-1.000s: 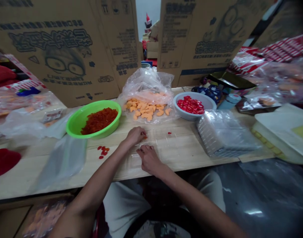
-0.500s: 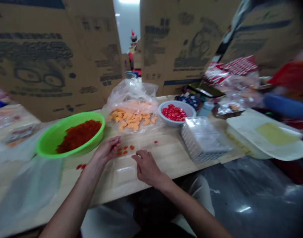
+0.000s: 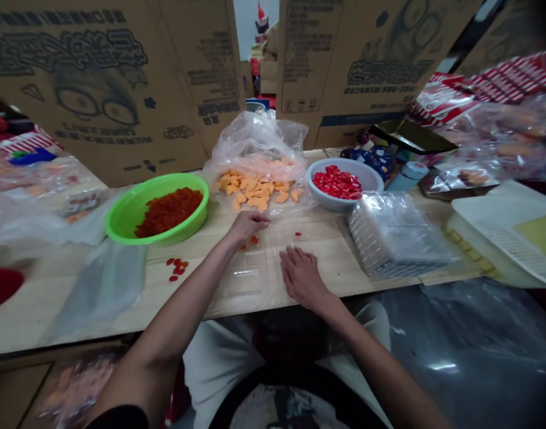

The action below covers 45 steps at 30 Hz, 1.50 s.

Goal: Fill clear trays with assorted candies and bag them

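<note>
My left hand [image 3: 248, 226] reaches over the far part of a clear plastic tray [image 3: 246, 277], its thumb and fingers pinched together. Whatever sits in the pinch is too small to make out. Beneath it a few orange-red pieces [image 3: 254, 240] show in the tray, partly covered by the hand. My right hand [image 3: 303, 275] lies palm down at the tray's right side, fingers stretched out. One small red piece [image 3: 298, 234] is on the table just beyond it. To the left stands a green bowl [image 3: 116, 223] of dark orange-red pieces, with several loose red pieces [image 3: 177, 268] in front.
A clear bag [image 3: 255, 137] of pale orange pieces lies open behind the hands. Right of it are a pale blue bowl [image 3: 375, 179] of red-wrapped bits, a wrapped stack of clear trays [image 3: 393, 232] and a white basket [image 3: 483, 211]. Cardboard boxes [image 3: 183, 77] stand behind.
The view has tilted down and turned left. My left hand has moved over the tray's far part, covering most of its orange-red pieces. My right hand has flattened beside the tray.
</note>
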Each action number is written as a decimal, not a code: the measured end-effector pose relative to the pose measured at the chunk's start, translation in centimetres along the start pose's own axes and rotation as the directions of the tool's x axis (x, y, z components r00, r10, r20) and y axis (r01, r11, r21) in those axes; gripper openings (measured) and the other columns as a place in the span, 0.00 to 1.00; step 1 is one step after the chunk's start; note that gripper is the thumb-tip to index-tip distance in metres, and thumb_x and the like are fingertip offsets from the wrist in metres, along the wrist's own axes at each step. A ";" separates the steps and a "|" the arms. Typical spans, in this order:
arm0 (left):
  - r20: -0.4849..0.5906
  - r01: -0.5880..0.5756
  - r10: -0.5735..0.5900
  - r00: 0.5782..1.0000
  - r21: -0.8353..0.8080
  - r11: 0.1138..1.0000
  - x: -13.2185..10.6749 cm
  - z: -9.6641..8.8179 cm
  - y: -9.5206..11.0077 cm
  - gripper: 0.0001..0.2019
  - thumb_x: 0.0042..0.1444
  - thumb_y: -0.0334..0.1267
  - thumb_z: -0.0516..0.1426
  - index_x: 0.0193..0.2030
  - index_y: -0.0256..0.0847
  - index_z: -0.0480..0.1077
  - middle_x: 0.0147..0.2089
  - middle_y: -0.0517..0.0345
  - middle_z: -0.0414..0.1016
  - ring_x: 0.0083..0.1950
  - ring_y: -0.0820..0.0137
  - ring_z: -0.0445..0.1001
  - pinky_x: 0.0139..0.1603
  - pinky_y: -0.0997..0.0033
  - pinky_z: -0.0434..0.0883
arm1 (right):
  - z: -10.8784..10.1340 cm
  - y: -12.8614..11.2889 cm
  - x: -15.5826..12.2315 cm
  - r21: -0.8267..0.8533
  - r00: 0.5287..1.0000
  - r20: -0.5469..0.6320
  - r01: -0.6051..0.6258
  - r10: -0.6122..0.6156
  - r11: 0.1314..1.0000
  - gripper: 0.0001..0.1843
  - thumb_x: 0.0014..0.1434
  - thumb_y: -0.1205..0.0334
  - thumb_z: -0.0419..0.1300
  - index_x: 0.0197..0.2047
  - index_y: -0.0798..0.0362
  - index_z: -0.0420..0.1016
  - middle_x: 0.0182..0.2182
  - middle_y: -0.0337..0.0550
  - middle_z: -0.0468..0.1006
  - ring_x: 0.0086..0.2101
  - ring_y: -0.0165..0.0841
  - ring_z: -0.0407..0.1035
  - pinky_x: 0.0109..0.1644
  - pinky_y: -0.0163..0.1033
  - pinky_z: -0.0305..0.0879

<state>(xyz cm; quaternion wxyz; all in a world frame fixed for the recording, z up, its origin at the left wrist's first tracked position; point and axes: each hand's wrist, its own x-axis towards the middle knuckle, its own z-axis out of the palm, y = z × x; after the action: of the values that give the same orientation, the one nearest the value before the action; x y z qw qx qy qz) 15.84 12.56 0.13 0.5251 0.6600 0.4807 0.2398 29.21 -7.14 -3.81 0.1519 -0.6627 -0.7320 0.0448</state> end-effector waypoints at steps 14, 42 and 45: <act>-0.059 -0.136 0.203 0.977 0.557 0.819 0.2 3.0 -1.3 0.14 0.53 0.29 0.56 0.45 0.37 0.78 0.41 0.52 0.77 0.42 0.66 0.74 0.45 0.70 0.69 | 0.9 -0.5 -0.2 -0.018 0.999 -0.018 -0.040 0.040 0.999 0.28 0.65 0.65 0.49 0.67 0.56 0.62 0.66 0.54 0.63 0.64 0.46 0.53 0.64 0.52 0.46; 0.157 -0.257 0.221 0.963 0.787 0.561 -1.7 -2.4 -3.4 0.09 0.60 0.35 0.55 0.39 0.38 0.77 0.46 0.49 0.73 0.42 0.65 0.73 0.43 0.69 0.68 | 2.0 -0.3 -1.0 -0.029 0.998 -0.062 -0.016 0.014 0.999 0.27 0.65 0.66 0.49 0.66 0.56 0.64 0.65 0.54 0.65 0.63 0.45 0.55 0.63 0.51 0.46; 0.083 -0.225 0.266 0.960 0.796 0.562 -2.0 -1.5 -3.2 0.13 0.64 0.34 0.50 0.44 0.36 0.75 0.49 0.46 0.71 0.45 0.63 0.73 0.44 0.67 0.67 | 2.0 -0.4 -1.1 -0.035 0.998 -0.066 -0.019 0.016 0.999 0.27 0.65 0.66 0.49 0.66 0.55 0.64 0.65 0.53 0.65 0.63 0.45 0.56 0.63 0.51 0.46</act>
<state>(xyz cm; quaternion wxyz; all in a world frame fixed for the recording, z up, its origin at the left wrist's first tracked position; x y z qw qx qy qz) 12.54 11.39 -1.98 0.1246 0.8790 0.4523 0.0852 28.36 -7.96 -5.75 0.1637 -0.6728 -0.7214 0.0111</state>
